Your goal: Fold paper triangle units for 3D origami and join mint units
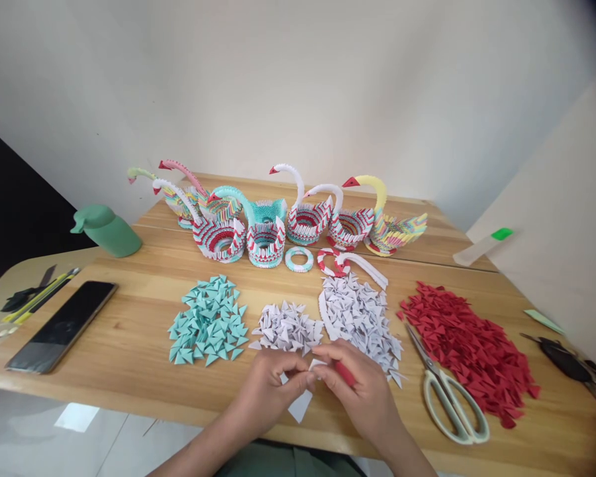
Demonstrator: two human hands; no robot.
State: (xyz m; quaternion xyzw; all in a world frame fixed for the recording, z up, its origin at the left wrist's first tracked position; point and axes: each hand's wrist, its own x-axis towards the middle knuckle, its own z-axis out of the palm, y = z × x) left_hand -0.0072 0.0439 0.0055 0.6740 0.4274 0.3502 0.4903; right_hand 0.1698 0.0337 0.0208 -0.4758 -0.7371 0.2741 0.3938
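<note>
Above the table's front edge, my left hand (277,383) and my right hand (365,391) meet with thumbs and forefingers pinched on a small piece of white paper (316,364). Something red (345,373) shows within my right hand; its kind is mostly hidden. A white paper strip (299,407) shows below my fingers, and I cannot tell whether it joins the held piece. Just beyond my hands lie a small heap of white folded paper triangles (288,326) and a larger white heap (360,315). Teal triangles (208,321) are heaped to the left.
Red triangles (469,344) and scissors (449,401) lie right. Several folded-paper swans (221,240) stand behind two paper rings (298,259) and a loose white neck piece (365,266). A phone (62,326) and a green jug (106,230) are left; a green-tipped glue bottle (481,247) is far right.
</note>
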